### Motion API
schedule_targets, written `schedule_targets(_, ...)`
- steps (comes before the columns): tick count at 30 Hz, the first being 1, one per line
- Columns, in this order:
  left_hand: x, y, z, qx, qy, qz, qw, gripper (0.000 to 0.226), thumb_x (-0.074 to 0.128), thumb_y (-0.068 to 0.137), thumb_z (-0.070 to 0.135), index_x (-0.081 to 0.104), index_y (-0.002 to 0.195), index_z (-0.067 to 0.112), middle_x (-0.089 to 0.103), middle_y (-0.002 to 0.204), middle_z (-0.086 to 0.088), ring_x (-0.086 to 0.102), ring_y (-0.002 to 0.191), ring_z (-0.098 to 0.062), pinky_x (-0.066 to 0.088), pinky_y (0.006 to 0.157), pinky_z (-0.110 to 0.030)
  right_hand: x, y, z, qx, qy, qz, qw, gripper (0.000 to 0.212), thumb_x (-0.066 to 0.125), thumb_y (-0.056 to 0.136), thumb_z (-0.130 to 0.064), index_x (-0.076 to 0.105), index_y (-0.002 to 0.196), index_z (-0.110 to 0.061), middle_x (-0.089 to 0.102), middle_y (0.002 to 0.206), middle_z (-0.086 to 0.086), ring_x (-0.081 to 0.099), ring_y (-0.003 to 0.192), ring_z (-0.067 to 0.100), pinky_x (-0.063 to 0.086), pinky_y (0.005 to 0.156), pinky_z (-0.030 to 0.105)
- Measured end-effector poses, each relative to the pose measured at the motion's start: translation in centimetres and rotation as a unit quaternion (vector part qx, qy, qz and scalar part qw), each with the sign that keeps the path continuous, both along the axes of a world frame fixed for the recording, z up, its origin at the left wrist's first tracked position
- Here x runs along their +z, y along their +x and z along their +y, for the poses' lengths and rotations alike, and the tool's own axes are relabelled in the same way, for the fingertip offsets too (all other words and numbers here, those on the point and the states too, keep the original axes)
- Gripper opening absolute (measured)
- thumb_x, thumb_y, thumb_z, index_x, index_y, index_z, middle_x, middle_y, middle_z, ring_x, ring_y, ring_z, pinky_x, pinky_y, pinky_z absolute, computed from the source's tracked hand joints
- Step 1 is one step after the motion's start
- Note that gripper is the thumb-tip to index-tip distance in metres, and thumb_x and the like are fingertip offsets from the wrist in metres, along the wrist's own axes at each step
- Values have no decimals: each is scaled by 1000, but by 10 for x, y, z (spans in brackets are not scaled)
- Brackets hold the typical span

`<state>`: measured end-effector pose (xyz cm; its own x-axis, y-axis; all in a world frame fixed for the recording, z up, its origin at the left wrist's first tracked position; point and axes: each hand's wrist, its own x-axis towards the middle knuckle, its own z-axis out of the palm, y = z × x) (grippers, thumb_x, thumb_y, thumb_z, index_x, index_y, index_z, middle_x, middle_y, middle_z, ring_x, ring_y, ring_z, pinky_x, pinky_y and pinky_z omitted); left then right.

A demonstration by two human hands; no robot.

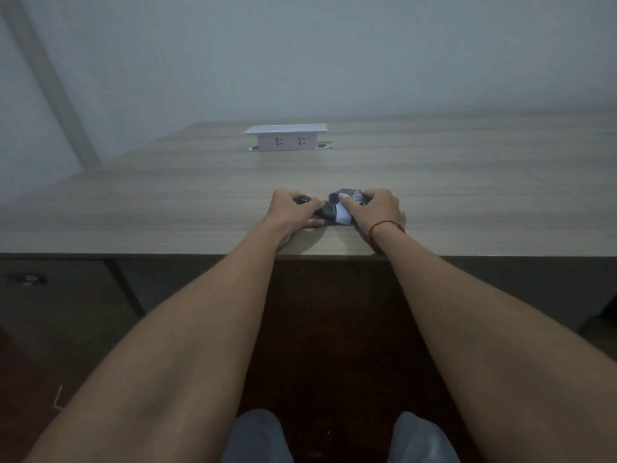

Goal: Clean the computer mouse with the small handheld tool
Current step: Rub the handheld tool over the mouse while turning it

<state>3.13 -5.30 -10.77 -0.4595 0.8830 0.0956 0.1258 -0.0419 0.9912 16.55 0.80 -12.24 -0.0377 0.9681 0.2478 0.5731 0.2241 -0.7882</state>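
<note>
Both hands are down on the bench (467, 182), close to its near edge and about midway along it, working on a small cluster of dark things. The left hand (293, 212) has its grip curled shut around a small dark object (304, 198), and the right hand (377, 208) is closed over a dark lump that I take to be the mouse (347, 194), pinning it to the bench top. Between the 2 hands sits a dark piece with a pale, whitish end (344, 218), possibly the head of the cleaning tool or a wipe (the light is dim and the fingers cover most of it, so I cannot tell which)

As for progress, the job looks under way rather than finished: both hands are engaged, nothing has been set aside, and the mouse is not yet released. Whether any surface is already clean cannot be judged here. The white socket box (286, 138) near the far edge stands well apart and plays no part
</note>
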Motion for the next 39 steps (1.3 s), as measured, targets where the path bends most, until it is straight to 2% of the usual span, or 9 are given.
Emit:
schedule_targets(6,-5,5,14,95,3,20,995,10,68,85,5,59,79,5,62,86,-10,65,67,-18,62,72,-35,1,3,-5,15,-12,21,1000,62,60,67,-70,70,104,-22,72,106,6,63,103,31,48,96,45)
schedule_targets(11,-4,-3,25,178,-23,93,979,21,73,79,18,67,91,3,68,99,-18,69,83,-32,61,76,-44,-3,9,-1,38,-18,31,999,61,64,68,-69,70,109,-24,72,110,4,61,109,28,47,99,47)
schedule_targets(15,4,-6,18,195,11,157,968,26,71,82,24,67,98,5,68,104,-13,65,95,-27,56,88,-39,-1,11,-1,54,-9,-6,998,57,61,75,-66,67,110,-21,71,111,5,61,109,28,42,103,47)
schedule_targets(19,16,-19,14,212,65,101,970,36,81,68,33,67,91,9,71,95,-12,70,88,-27,60,78,-43,5,9,-7,65,-13,-73,995,74,67,63,-73,55,115,-21,64,117,2,57,112,26,40,103,42)
schedule_targets(26,33,-3,11,201,125,138,962,15,73,80,24,60,74,20,69,79,-8,70,77,-27,59,77,-45,4,10,-4,93,-14,-68,993,69,80,63,-53,54,120,-23,61,121,1,57,112,25,47,98,45)
schedule_targets(30,23,8,16,168,79,258,948,20,68,85,25,66,97,8,67,97,-10,64,93,-25,55,84,-39,1,10,1,125,-24,-54,990,70,81,64,-45,53,126,-27,61,121,-2,57,113,23,48,99,44)
schedule_targets(33,19,1,14,179,40,312,932,21,63,90,21,64,102,5,61,102,-8,55,92,-17,46,80,-28,0,14,5,141,-34,-36,989,76,84,63,-43,51,129,-25,59,123,-3,55,114,22,48,100,44)
schedule_targets(36,12,-10,9,186,12,337,923,17,60,92,17,63,101,3,60,100,-9,49,87,-16,41,77,-26,1,15,10,167,-43,-33,984,73,84,64,-42,53,128,-26,59,122,-4,55,113,21,48,100,46)
schedule_targets(39,12,-16,7,191,38,299,934,22,60,91,19,63,106,3,64,108,-16,57,98,-25,49,85,-33,5,16,13,206,-56,-44,976,72,83,68,-38,52,132,-24,59,129,1,54,113,19,45,103,42)
